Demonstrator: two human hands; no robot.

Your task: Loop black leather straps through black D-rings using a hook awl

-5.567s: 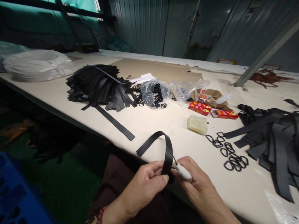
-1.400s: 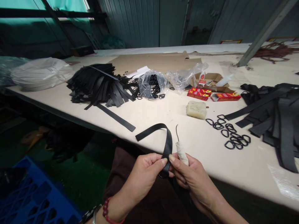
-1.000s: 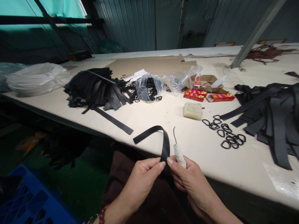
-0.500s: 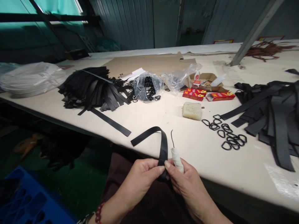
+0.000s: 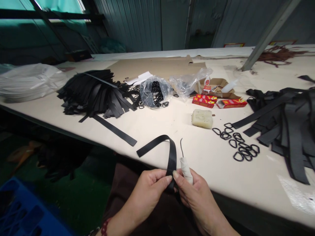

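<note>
Left of the pale block (image 5: pixel 202 118) and nearer the front edge of the counter (image 5: pixel 157 123), the black strap (image 5: pixel 172 154) arches up from the closed, pinching grip of the left hand (image 5: pixel 150 190). The right hand (image 5: pixel 197 193) pinches beside it, its closed grip holding a hooked tool (image 5: pixel 186 171) upright. Bare surface separates block and strap; black rings (image 5: pixel 238 137) spread right of the block.
</note>
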